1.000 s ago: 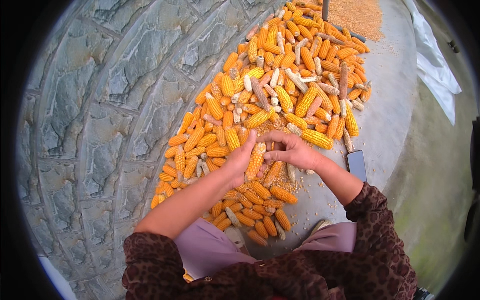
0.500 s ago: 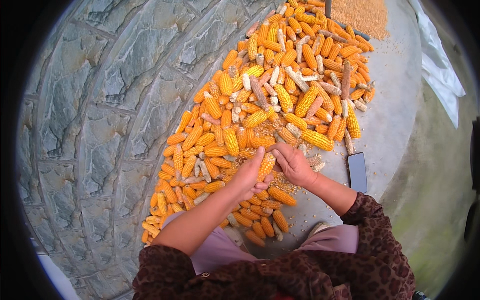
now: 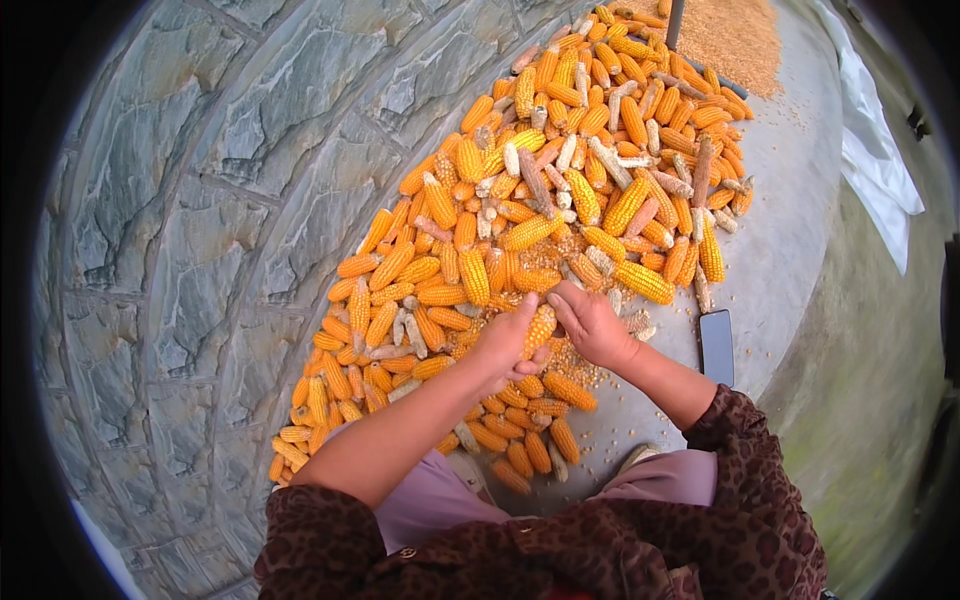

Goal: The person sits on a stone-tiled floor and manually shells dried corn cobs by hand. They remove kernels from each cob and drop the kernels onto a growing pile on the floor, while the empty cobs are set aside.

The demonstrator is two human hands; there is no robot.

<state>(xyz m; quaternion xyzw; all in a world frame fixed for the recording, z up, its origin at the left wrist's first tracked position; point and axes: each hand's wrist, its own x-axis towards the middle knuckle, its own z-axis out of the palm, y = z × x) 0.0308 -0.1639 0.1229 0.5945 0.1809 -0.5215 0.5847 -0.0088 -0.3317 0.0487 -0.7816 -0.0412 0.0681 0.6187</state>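
Observation:
My left hand (image 3: 503, 345) is wrapped round a yellow ear of corn (image 3: 539, 331), holding it tilted with its tip up, over the pile. Pale gaps show among its kernels. At the ear's upper end my right hand (image 3: 594, 326) is closed, its bent thumb and fingers pressed to the cob; its fingertips are partly hidden. Loose kernels (image 3: 575, 362) lie on the ground beneath my hands. Around them spreads a big heap of orange and yellow ears of corn (image 3: 622, 205), with bare, pale and reddish cobs (image 3: 537, 182) mixed in.
A rough stone wall (image 3: 230, 230) runs along the left of the heap. On the concrete at right lies a dark phone (image 3: 716, 348), with a white sheet (image 3: 872, 140) beyond. Shelled kernels (image 3: 735, 40) are spread at the far end, near an upright dark pole (image 3: 674, 24).
The view has shifted slightly. My hands stay together on the same ear, and my right hand has shifted a little against its upper end.

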